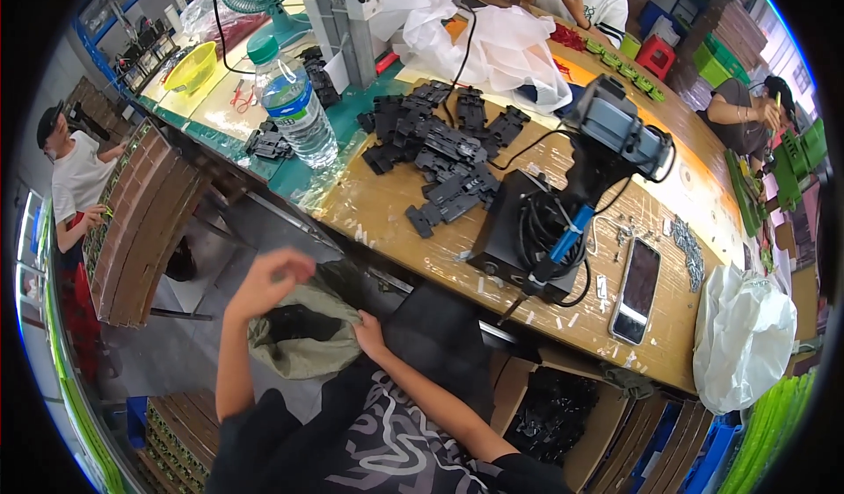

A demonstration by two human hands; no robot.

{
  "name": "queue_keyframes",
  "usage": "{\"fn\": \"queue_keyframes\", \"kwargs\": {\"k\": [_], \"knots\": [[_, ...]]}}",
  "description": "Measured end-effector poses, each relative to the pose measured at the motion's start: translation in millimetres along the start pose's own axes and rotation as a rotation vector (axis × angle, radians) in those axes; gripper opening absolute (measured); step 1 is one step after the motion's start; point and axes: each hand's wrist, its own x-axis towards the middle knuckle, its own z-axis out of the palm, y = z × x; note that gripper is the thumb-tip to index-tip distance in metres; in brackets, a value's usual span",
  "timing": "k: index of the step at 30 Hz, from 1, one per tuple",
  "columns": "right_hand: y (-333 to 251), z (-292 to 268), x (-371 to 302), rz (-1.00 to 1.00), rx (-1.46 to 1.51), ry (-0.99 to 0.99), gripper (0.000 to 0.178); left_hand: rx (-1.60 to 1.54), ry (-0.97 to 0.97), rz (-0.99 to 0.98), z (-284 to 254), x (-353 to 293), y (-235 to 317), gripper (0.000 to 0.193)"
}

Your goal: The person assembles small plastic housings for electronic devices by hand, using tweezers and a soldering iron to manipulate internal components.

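An olive-green cloth sack (338, 353) gapes in front of my body, low beside the table. Its inside is dark, and I cannot make out what lies in it. My right hand (370, 335) pinches the sack's right rim. Above the left part of the opening hovers my left hand (271, 281), its fingers curled and smeared by motion; whether it holds anything does not show. On the table above lies a heap of black plastic chassis-like parts (444, 156).
The brown table (387, 252) carries a black device with coiled cables (536, 239), a phone (636, 292), small metal pieces (687, 252) and a water bottle (294, 112). Below stands a carton of black parts (558, 415). Several people work around, one beside stacked trays (141, 230).
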Motion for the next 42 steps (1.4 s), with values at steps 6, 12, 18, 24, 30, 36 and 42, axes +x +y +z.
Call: {"fn": "queue_keyframes", "kwargs": {"k": [6,12,18,24,30,36,42], "knots": [[-0.9,-0.7,-1.4,-0.013,0.003,0.049,0.019,0.19,-0.571,-0.805,18.1,-69.9,-220.7,0.026],[5.4,-5.0,2.5,-0.003,-0.028,-0.071,0.02,0.669,-0.319,-0.921,100.1,-51.7,-405.8,0.051],[2.0,-2.1,-4.7,-0.002,0.059,-0.141,0.023,0.786,-0.147,-0.497,128.7,-16.9,-495.2,0.054],[-3.1,5.4,-10.5,0.038,0.008,-0.152,0.029,0.703,-0.073,-0.407,109.7,-1.0,-525.7,0.054],[19.0,4.4,-10.2,0.015,-0.043,-0.174,0.03,0.58,-0.027,-0.352,135.7,-3.5,-539.9,0.054],[-4.8,12.1,-11.3,0.03,-0.133,-0.191,0.034,0.49,0.028,-0.297,138.6,0.6,-546.5,0.054],[-7.6,11.0,-13.7,0.045,-0.078,-0.174,0.029,0.419,0.082,-0.222,139.1,14.1,-548.4,0.054]]}}
